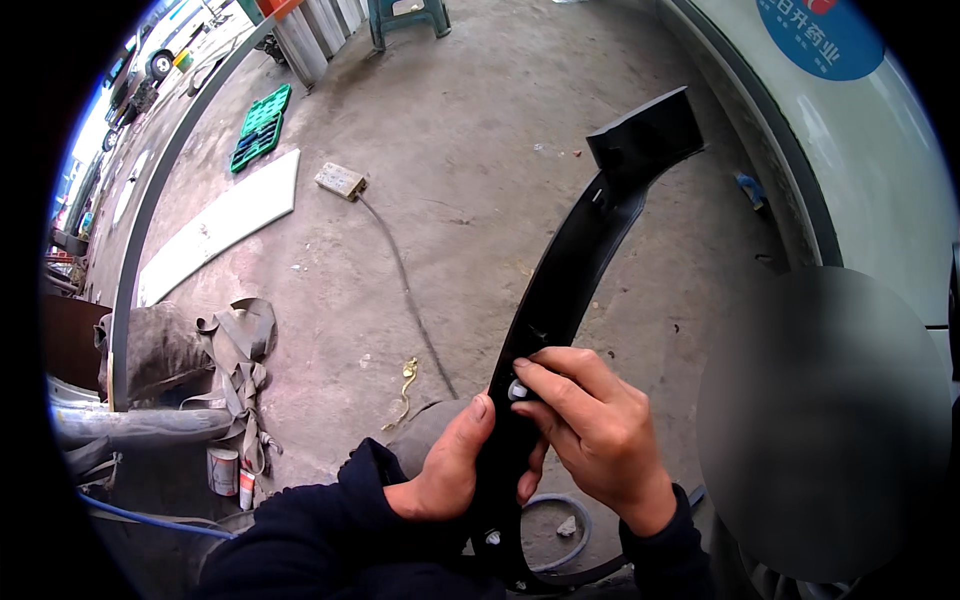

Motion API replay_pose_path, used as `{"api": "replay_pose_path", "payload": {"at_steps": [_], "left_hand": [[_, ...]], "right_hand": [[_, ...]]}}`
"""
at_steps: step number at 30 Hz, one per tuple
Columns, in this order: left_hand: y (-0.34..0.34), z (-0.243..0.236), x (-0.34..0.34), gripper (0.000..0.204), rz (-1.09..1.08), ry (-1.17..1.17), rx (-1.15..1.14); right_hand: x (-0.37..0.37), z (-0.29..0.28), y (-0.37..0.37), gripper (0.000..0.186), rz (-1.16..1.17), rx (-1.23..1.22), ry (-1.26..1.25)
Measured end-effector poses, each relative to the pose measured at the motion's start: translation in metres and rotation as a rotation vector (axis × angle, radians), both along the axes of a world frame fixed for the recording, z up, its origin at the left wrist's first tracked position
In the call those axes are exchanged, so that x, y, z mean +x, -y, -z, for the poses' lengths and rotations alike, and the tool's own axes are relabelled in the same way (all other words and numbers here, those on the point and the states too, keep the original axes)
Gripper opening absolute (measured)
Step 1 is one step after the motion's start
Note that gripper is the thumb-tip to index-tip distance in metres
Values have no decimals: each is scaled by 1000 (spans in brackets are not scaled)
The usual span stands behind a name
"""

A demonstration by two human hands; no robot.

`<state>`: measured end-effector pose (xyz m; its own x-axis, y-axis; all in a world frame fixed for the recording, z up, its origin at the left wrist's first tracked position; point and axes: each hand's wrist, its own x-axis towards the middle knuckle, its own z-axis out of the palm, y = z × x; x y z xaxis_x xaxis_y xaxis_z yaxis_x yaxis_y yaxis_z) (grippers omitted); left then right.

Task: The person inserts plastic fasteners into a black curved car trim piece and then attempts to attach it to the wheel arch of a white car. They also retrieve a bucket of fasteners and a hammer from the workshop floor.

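A long curved black panel (pixel 565 280) with a flared upper end stands up from my lap, tilted to the right. My left hand (pixel 445 460) grips its lower left edge with the thumb along the side, the other fingers hidden behind it. My right hand (pixel 585 430) has thumb and index finger on a small whitish clip (pixel 517 391) on the panel's inner face. Another pale fastener (pixel 493 538) sits lower on the panel, near its bottom curve.
A power strip (pixel 340 180) with a cable, a green tool case (pixel 260 130) and a white panel (pixel 218 228) lie on the floor (pixel 450 200). A plastic stool (pixel 408 18) stands behind, straps (pixel 240 350) and cans (pixel 222 470) lie left, and a pale vehicle body (pixel 870 170) borders the right.
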<state>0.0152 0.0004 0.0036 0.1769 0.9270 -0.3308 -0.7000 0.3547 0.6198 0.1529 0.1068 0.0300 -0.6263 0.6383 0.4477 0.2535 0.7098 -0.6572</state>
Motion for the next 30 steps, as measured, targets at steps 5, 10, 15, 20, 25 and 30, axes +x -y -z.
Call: {"api": "replay_pose_path", "payload": {"at_steps": [5, 10, 15, 20, 25, 30], "left_hand": [[1, 0, 3, 58, 6, -11, -23], [0, 0, 7, 59, -31, 15, -36], [1, 5, 3, 62, -4, -6, -39], [-5, -3, -1, 64, -48, -73, -88], [-23, 20, 9, 72, -6, -295, -98], [-21, 31, -6, 56, -109, -258, -66]], "right_hand": [[-2, 3, 8, 31, 68, -57, -77], [-1, 10, 8, 34, 76, -38, -94], [-7, 19, 10, 30, 119, 89, -85], [-17, 20, 7, 30, 143, 71, -118], [2, 38, -7, 21, 207, 25, -243], [9, 33, 1, 15, 96, -23, -269]]}}
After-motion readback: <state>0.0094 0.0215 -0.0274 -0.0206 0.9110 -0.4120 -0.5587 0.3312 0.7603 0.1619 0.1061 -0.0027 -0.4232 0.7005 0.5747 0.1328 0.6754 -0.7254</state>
